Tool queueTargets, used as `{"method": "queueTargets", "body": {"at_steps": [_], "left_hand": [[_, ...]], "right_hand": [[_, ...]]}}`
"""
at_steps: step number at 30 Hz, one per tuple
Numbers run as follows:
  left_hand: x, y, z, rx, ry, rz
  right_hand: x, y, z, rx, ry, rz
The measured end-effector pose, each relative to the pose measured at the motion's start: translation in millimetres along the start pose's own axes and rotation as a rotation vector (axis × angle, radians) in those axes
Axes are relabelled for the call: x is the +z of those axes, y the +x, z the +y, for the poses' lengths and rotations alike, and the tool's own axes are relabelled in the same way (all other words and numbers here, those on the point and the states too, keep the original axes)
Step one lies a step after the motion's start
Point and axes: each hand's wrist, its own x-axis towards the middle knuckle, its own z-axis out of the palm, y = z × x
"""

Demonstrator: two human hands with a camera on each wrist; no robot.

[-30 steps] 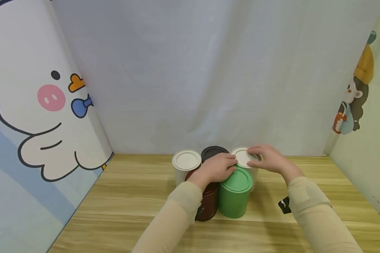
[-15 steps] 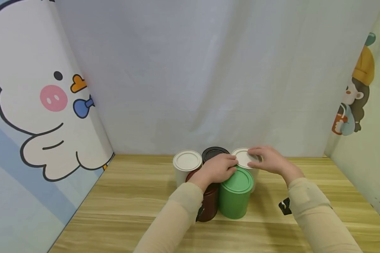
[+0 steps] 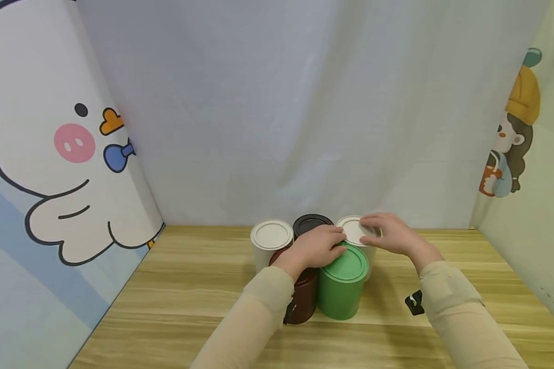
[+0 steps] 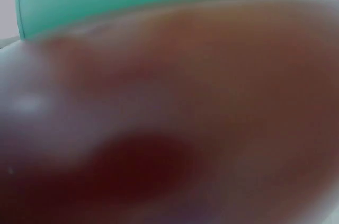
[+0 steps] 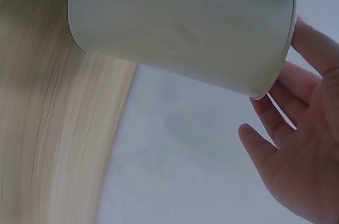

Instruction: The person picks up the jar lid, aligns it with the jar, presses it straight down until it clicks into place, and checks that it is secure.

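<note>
Lidded round cans stand upright in a tight cluster in the head view: a left white can [image 3: 271,234], a black can [image 3: 310,220], a right white can [image 3: 351,228], a dark red can [image 3: 307,297] and a green can [image 3: 340,297]. My left hand [image 3: 316,247] lies across the top of the group, fingers reaching to where the green and right white lids meet. My right hand [image 3: 389,233] rests at the right white can's lid, fingers and thumb loosely spread. In the right wrist view, its fingers reach around that can's lid end. A blurred dark red surface fills most of the left wrist view.
The cans stand on a wood-grain table [image 3: 189,297], close to a pale hanging cloth [image 3: 240,128] behind. Printed cartoon panels rise at the left [image 3: 23,169] and right. A small black clip-like piece [image 3: 414,302] shows beside the right sleeve.
</note>
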Motion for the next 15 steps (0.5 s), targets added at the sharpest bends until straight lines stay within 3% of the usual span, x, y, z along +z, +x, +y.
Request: {"method": "queueTargets", "body": {"at_steps": [8, 15], "left_hand": [[0.1, -4.4, -0.2, 0.026, -0.009, 0.021], [-3.2, -12.0, 2.7, 0.063, 0.006, 0.057]], "right_hand": [[4.7, 0.7, 7.2, -0.033, 0.008, 0.017], [17.0, -6.8, 19.3, -0.063, 0.05, 0.109]]}}
